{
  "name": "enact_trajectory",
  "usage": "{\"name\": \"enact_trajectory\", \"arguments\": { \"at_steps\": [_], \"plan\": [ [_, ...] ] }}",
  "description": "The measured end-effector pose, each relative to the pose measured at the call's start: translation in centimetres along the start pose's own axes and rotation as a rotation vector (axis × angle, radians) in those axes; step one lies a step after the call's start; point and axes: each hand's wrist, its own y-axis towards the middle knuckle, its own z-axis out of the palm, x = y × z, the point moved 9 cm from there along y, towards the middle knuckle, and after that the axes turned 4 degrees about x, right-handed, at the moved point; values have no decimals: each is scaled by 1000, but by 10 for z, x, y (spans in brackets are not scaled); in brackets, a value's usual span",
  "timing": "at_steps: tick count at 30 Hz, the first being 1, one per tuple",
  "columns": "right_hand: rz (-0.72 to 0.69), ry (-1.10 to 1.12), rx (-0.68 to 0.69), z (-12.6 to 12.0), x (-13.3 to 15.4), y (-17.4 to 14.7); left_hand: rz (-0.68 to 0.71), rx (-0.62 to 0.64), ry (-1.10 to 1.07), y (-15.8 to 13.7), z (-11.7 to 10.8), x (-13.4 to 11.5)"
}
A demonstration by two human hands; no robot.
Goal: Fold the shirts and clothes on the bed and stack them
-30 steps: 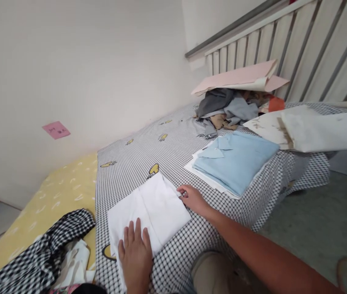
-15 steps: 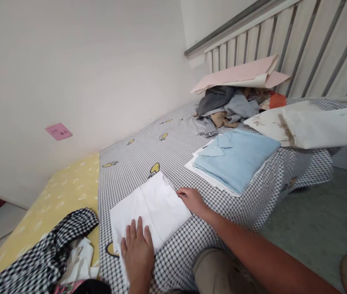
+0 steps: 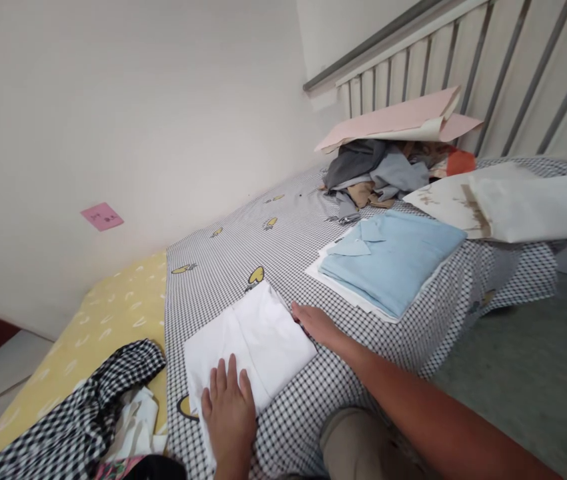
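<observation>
A folded white garment (image 3: 251,340) lies flat on the checked bed sheet, with a fold line running across its middle. My left hand (image 3: 229,407) rests palm down on its near left part, fingers spread. At the garment's right edge is my right hand (image 3: 317,325), fingers stretched out along the side with nothing visible in them. Right of that hand sits a folded light-blue collared shirt (image 3: 393,263), on top of white folded cloth (image 3: 316,273).
Grey and brown clothes (image 3: 368,173) are heaped at the back under a pink sheet (image 3: 398,120). White folded fabric (image 3: 538,207) lies at right. A black-and-white checked garment (image 3: 98,400) lies on the yellow cloth (image 3: 113,300) at left. A slatted rail (image 3: 463,73) borders the bed.
My right hand's fingers have straightened and come slightly away from the garment's edge. My left hand stays on the garment. The whole view has shifted slightly.
</observation>
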Motion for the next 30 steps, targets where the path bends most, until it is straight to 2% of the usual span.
{"name": "enact_trajectory", "arguments": {
  "at_steps": [10,16,24,30],
  "plan": [
    [89,-124,-69,2,-4,7,-8,21,-23,1,0,0],
    [65,-165,-132,-1,1,-3,-23,6,-30,0,-3,0],
    [20,-160,-193,-4,4,-1,18,-19,42,0,-3,-4],
    [-18,-93,-301,-13,2,-6,12,-26,68,-1,-6,-5]
  ]
}}
